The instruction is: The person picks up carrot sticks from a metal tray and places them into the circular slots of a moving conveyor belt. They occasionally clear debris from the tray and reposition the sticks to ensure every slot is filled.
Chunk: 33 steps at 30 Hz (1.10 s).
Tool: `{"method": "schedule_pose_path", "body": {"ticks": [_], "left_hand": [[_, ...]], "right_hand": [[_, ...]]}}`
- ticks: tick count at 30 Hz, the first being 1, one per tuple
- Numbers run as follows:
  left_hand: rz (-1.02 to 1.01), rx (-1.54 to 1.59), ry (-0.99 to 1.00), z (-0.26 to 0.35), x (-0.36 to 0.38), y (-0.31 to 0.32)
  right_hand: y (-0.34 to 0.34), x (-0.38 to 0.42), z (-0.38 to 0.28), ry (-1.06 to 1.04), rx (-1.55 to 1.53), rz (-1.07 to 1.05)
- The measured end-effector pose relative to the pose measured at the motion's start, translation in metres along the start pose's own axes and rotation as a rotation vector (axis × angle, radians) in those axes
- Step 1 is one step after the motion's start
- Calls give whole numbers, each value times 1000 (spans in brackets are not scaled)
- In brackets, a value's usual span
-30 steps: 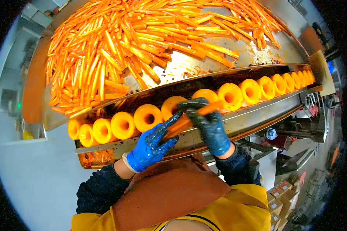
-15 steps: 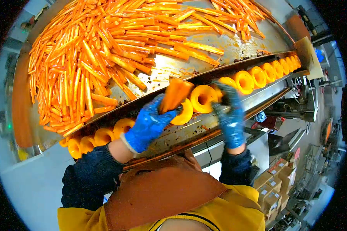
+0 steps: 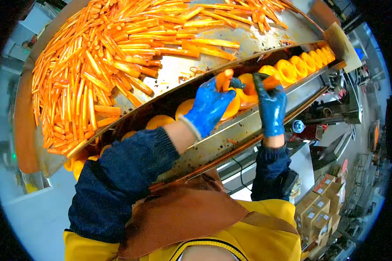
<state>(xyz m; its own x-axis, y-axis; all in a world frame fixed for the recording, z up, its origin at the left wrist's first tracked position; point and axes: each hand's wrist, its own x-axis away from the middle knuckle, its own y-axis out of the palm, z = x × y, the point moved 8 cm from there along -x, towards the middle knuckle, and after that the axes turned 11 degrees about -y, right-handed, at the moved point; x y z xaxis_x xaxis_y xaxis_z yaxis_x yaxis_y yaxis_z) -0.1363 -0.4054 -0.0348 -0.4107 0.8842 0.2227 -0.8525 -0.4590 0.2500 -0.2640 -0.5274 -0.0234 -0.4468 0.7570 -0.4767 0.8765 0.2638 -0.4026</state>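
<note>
My left hand [image 3: 209, 102], in a blue glove, is closed around a few glossy orange sticks [image 3: 224, 80] that poke up from its fist. It is over a row of yellow-orange, funnel-mouthed rings [image 3: 286, 71] set in a metal trough. My right hand [image 3: 272, 104], in a darker, wet-looking blue glove, pinches an orange stick [image 3: 271, 81] just right of one ring [image 3: 248, 89]. The rings under my left hand are partly hidden. A large heap of similar orange sticks [image 3: 87, 78] lies on the metal tray beyond the trough.
The metal tray [image 3: 178, 69] has a raised edge along the trough [image 3: 231, 141], with dark crumbs scattered about. A flat board [image 3: 339, 45] stands at the trough's right end. Cardboard boxes [image 3: 313, 213] are stacked at lower right, beside machinery.
Both hands have moved up and rightward, the left one further. The bundle in my left hand is turned more upright. My right hand, blurred before, now shows a stick in its fingers.
</note>
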Motion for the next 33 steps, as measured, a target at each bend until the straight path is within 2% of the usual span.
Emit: {"method": "schedule_pose_path", "body": {"ticks": [2, 4, 5, 7, 8, 10, 12, 14, 15, 17, 20, 21, 23, 24, 26, 28, 30, 31, 32, 33], "left_hand": [[63, -272, 36, -3, -9, 5], [-73, -175, 92, -4, -13, 13], [-74, -179, 92, -8, -11, 10], [2, -471, 138, 3, -3, 3], [5, -458, 165, 9, 3, -3], [-51, -438, 371, 54, 45, -11], [-116, -719, 441, 83, 73, -35], [-61, -1101, 427, 114, 102, -72], [11, -1280, 421, 123, 108, -97], [116, -1566, 388, 132, 106, -148], [88, -1735, 363, 121, 86, -175], [94, -1765, 394, 118, 80, -169], [116, -1888, 416, 107, 63, -163], [112, -1874, 422, 107, 57, -159], [158, -2066, 314, 103, 45, -159], [179, -2063, 367, 108, 34, -164], [167, -1980, 263, 104, 26, -184], [199, -1925, 270, 113, 32, -185], [202, -1922, 269, 118, 35, -189], [160, -1928, 350, 122, 40, -194]], "right_hand": [[1, 5, -2, 44, -18, -65], [-8, 4, -25, -194, 271, -49], [-12, 6, -27, -154, 261, -27], [-14, 6, -37, -138, 191, -25], [-12, 4, -44, -126, 120, -36], [1, -4, -59, -93, 19, -112], [34, -17, -85, -436, 99, -275], [67, -35, -108, -589, 250, -384], [84, -47, -109, -493, 353, -476], [118, -68, -110, -797, 494, -446], [182, -83, -99, -585, 688, -904], [192, -85, -107, -585, 696, -906], [212, -81, -116, -573, 760, -1042], [215, -77, -120, -568, 773, -1048], [214, -68, -129, -543, 768, -1031], [212, -72, -122, -564, 781, -1025], [200, -79, -117, -552, 681, -974], [188, -86, -118, -539, 657, -907], [174, -93, -114, -430, 537, -872], [161, -100, -111, -392, 522, -748]]}}
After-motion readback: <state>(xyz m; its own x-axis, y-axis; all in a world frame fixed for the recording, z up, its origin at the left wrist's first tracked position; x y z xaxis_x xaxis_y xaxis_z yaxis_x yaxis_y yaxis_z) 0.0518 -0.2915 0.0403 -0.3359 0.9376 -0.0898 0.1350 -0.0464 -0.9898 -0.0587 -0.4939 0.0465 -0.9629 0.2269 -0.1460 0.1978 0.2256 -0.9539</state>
